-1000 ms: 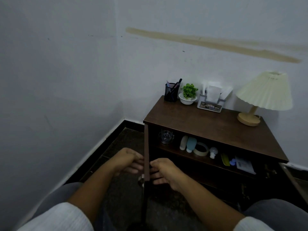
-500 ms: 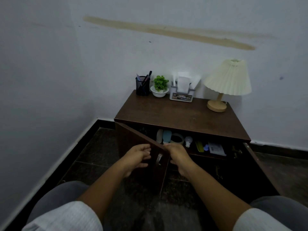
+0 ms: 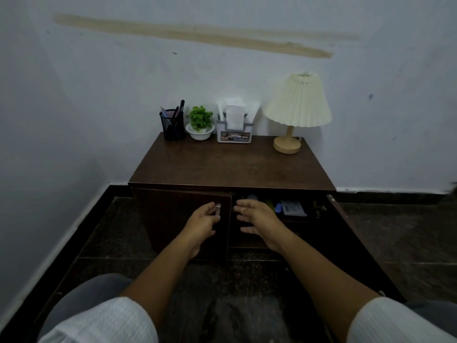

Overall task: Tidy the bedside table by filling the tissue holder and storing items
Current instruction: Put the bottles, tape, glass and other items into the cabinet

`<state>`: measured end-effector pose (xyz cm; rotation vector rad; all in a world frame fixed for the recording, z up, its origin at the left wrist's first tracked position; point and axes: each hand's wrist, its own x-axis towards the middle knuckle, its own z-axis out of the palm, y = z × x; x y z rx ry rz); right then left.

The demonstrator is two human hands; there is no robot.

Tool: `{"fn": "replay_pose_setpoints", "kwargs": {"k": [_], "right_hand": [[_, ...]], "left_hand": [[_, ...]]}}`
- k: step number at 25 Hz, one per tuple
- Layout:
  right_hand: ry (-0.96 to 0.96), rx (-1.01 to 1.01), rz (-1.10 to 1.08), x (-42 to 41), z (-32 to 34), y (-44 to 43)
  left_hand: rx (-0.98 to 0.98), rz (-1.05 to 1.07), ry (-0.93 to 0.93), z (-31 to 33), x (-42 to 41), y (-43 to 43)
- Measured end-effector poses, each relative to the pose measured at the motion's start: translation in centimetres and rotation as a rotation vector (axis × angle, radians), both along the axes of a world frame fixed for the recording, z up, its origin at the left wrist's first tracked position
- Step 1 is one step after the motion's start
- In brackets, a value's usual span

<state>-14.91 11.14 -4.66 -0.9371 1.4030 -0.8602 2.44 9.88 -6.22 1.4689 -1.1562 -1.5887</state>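
Swung almost shut since half a second ago: left door [image 3: 183,219] of the bedside table [image 3: 232,167].
Head view: left hand [image 3: 201,220] curls its fingers on the metal handle [image 3: 217,209], probably the best hold on this stiff, light panel; right hand [image 3: 257,219] hovers spread-fingered beside its free edge. Filled tissue holder [image 3: 235,134] stands at the top's back edge.

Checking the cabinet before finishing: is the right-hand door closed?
No, the right door stands swung wide open, with shelf items visible.

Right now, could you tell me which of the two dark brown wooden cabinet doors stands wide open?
The right-hand dark wooden door, swung far outward; the left-hand door is almost shut, the left hand at its handle.
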Motion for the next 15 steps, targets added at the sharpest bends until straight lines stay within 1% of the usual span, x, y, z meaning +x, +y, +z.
{"fn": "replay_pose_setpoints", "kwargs": {"k": [2,4,6,8,11,13,15], "right_hand": [[0.049,-0.021,-0.012,-0.8,0.3,0.1],[0.141,-0.06,-0.026,-2.0,1.2,0.5],[0.255,-0.124,-0.029,-4.0,2.6,1.3],[0.327,-0.189,-0.051,-6.7,4.2,2.4],[0.358,-0.23,-0.175,-11.3,5.9,4.7],[0.358,-0.25,-0.289,-14.5,6.3,6.4],[0.397,-0.29,-0.403,-17.4,6.2,7.9]], "left_hand": [[-0.013,-0.031,0.005,-0.1,-0.8,-0.1],[-0.023,-0.084,0.025,0.2,-2.2,0.0],[-0.026,-0.16,0.059,1.0,-4.3,0.5],[-0.01,-0.267,0.096,1.7,-6.9,1.4],[0.011,-0.433,0.132,1.9,-11.0,3.2],[0.002,-0.546,0.12,1.6,-13.5,4.6],[-0.014,-0.649,0.104,1.2,-15.5,6.0]]}}
